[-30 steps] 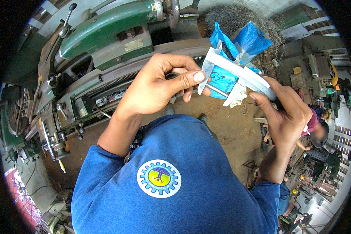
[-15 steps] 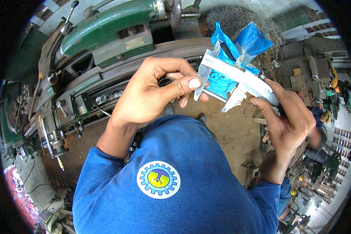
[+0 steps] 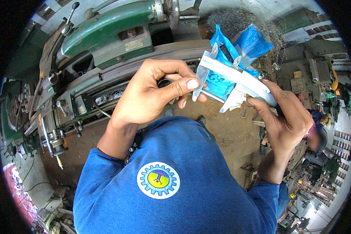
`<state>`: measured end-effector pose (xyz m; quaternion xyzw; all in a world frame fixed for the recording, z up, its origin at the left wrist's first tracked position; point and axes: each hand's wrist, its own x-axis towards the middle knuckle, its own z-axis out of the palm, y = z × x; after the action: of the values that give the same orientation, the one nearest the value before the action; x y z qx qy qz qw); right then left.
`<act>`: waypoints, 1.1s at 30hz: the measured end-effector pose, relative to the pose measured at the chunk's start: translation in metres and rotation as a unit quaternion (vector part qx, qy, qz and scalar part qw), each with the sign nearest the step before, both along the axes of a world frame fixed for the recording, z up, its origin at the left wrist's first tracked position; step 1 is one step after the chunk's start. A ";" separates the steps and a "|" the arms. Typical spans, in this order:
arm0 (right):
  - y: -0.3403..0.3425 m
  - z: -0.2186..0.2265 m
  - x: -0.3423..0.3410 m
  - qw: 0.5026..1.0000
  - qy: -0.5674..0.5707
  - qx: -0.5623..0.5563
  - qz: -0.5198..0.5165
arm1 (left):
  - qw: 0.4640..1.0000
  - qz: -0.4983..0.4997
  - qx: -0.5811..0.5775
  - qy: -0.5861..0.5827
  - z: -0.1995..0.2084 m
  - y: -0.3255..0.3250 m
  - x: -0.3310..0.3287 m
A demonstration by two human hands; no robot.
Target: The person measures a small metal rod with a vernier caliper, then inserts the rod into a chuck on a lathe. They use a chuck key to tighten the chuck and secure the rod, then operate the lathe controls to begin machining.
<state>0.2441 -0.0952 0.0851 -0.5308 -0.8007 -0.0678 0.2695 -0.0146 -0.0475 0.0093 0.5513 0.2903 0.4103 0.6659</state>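
A silver vernier caliper [image 3: 238, 78] is held level in front of my chest, its jaws apart. My right hand [image 3: 286, 113] is closed around its beam end, thumb below and fingers above. A shiny metal rod [image 3: 212, 96] lies between the caliper's lower jaws. My left hand [image 3: 152, 89] is closed, the thumb tip beside the fixed jaw. In its curled fingers the round, dark-centred end of a metal piece [image 3: 164, 82] shows. It appears to be the same piece as the rod, but the fingers hide the join.
A green lathe [image 3: 105, 35] with levers and a long lead screw [image 3: 117, 84] stands ahead and left. Blue plastic bags [image 3: 251, 45] and a heap of metal shavings [image 3: 238, 19] lie beyond the caliper. Another person [image 3: 318, 128] is at far right, near machinery.
The caliper and both hands have shifted very slightly left. Both grips look the same. The person at far right has moved a little.
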 end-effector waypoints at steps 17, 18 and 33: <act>-0.003 -0.003 0.006 1.000 0.005 0.006 -0.001 | 1.000 -0.010 -0.001 -0.002 0.000 0.000 0.006; -0.003 -0.002 0.006 1.000 0.006 0.008 0.001 | 1.000 -0.009 -0.003 -0.002 0.000 -0.001 0.006; -0.011 0.004 -0.004 1.000 -0.003 -0.001 -0.013 | 1.000 -0.007 0.004 -0.018 0.001 -0.005 -0.001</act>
<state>0.2406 -0.1066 0.0895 -0.5409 -0.7948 -0.0724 0.2655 -0.0152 -0.0523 0.0103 0.5487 0.2727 0.4163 0.6718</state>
